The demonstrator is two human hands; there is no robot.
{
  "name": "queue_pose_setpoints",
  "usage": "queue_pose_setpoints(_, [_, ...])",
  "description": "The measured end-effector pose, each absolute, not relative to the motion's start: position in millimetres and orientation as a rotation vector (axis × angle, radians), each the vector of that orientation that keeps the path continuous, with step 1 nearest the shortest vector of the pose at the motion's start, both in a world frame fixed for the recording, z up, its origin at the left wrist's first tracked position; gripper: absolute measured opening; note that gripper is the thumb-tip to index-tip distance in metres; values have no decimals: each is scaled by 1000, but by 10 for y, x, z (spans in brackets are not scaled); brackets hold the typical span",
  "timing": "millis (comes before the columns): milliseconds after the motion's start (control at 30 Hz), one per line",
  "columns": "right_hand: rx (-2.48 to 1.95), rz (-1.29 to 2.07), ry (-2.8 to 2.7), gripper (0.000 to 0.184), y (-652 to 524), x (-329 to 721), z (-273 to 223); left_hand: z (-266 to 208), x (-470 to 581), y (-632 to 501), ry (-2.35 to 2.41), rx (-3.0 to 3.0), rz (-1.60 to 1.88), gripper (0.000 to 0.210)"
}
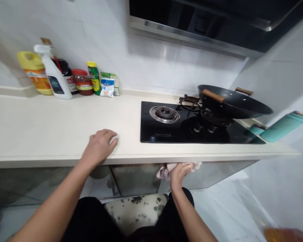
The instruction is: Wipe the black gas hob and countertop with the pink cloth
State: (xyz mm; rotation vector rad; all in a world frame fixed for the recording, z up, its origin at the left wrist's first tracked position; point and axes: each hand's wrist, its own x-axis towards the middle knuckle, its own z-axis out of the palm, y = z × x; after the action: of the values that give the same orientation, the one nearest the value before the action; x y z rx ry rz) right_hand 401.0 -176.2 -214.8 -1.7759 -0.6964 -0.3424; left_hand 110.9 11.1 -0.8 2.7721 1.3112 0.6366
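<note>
My left hand (101, 143) rests on the cream countertop (53, 124) near its front edge. Its fingers are loosely bent, with the thumb apart and nothing held. Below the counter's edge, my right hand (180, 173) presses a crumpled pale cloth (164, 172) with dark pinkish patches against the upper part of the cabinet front (204, 176). Part of the cloth is hidden behind that hand. Above and to the right of my left hand lies the black gas hob (154, 131), set into the counter.
A black wok (232, 101) with wooden handles sits over the hob's right burner, and a loose pan support (189, 102) lies behind. Teal containers (284, 127) stand at the right end. A spray bottle (57, 79), yellow jug (37, 74), jars and packets line the wall. A range hood (197, 37) hangs above.
</note>
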Motion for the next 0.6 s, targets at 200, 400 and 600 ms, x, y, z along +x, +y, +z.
queue_pose_setpoints(200, [-1804, -553, -891, 53, -1354, 2780, -2467, -73, 1047, 115, 1213, 2743, 749, 32])
queue_pose_setpoints(400, [-1691, -761, -1686, 43, -1140, 2207, -2464, -93, 1021, 96, 1179, 2738, 795, 27])
queue_pose_setpoints(600, [-1573, -673, -2148, 41, -847, 1857, -2155, -90, 1007, 99, 1174, 2713, 801, 26])
